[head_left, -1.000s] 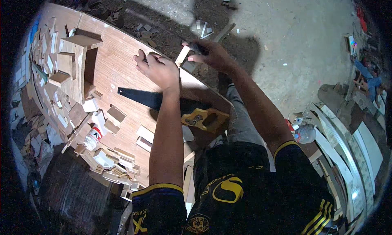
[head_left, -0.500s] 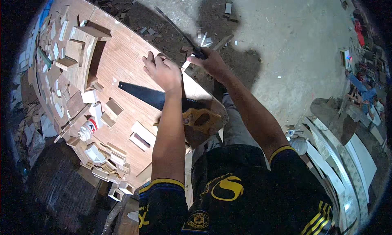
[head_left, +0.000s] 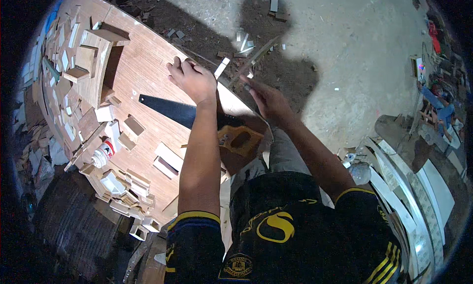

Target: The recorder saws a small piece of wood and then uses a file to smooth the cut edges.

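Observation:
My left hand [head_left: 193, 83] lies at the table's far edge, fingers curled. From beside its wrist a small pale strip of wood [head_left: 222, 67] sticks out past the edge, apparently held down by this hand. Just off the edge, to the right, my right hand [head_left: 268, 100] is closed round the grip of a long dark tool; its blade is hard to make out against the shadowed floor. Beneath my left forearm rests a handsaw [head_left: 167, 109] with a dark blade and a yellow-brown handle [head_left: 241, 140].
The wooden table [head_left: 148, 57] bears a wooden box-like piece [head_left: 96, 62], a white and red bottle [head_left: 103, 153], a slotted pale block [head_left: 167, 160] and several small offcuts. Wood scraps [head_left: 245, 42] lie on the concrete floor. Long boards [head_left: 401, 185] stand at the right.
My right hand has moved down and to the right, away from the strip. The dark blade that pointed up-left has swung out of that place. My left hand stays nearly still.

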The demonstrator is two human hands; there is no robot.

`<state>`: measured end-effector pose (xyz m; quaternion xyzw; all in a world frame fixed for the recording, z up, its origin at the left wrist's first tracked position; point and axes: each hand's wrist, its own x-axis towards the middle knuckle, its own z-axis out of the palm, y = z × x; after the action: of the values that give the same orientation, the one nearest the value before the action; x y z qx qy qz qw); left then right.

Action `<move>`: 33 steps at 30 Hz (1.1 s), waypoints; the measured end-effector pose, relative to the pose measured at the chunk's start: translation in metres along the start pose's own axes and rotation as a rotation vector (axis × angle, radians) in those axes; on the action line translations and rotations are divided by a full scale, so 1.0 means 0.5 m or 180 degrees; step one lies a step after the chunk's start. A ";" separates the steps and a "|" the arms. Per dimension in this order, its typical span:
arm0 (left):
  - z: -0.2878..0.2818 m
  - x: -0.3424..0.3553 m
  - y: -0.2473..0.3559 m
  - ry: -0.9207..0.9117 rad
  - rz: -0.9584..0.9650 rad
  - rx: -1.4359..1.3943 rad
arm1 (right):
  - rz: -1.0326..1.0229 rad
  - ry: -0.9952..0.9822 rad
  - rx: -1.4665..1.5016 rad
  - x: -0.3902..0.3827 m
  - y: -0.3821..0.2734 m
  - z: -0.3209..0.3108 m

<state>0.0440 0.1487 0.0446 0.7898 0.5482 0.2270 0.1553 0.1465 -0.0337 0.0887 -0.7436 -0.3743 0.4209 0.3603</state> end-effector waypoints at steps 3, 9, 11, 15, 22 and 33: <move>0.003 0.001 -0.004 0.0059 0.0044 -0.0017 | -0.0291 0.0236 0.0250 -0.031 0.005 0.013; -0.001 0.002 0.003 -0.0016 0.0104 -0.0112 | 0.0013 -0.0036 0.0095 -0.057 0.038 0.028; -0.004 0.003 0.001 0.0001 0.0108 -0.0084 | -0.0053 0.0009 -0.0103 -0.057 0.040 0.035; -0.007 0.003 0.005 -0.0071 0.0064 -0.0020 | 0.0039 0.0208 -0.0540 -0.072 0.021 0.050; -0.006 0.001 0.007 -0.0017 -0.0004 -0.0156 | 0.0626 -0.0247 -0.0412 -0.050 -0.060 -0.004; -0.005 0.003 -0.001 0.0064 -0.0056 -0.0505 | 0.0785 -0.0944 -0.1557 -0.063 -0.188 -0.080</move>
<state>0.0427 0.1503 0.0467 0.7679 0.5369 0.2763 0.2139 0.1470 -0.0263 0.1953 -0.7785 -0.4199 0.4628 0.0583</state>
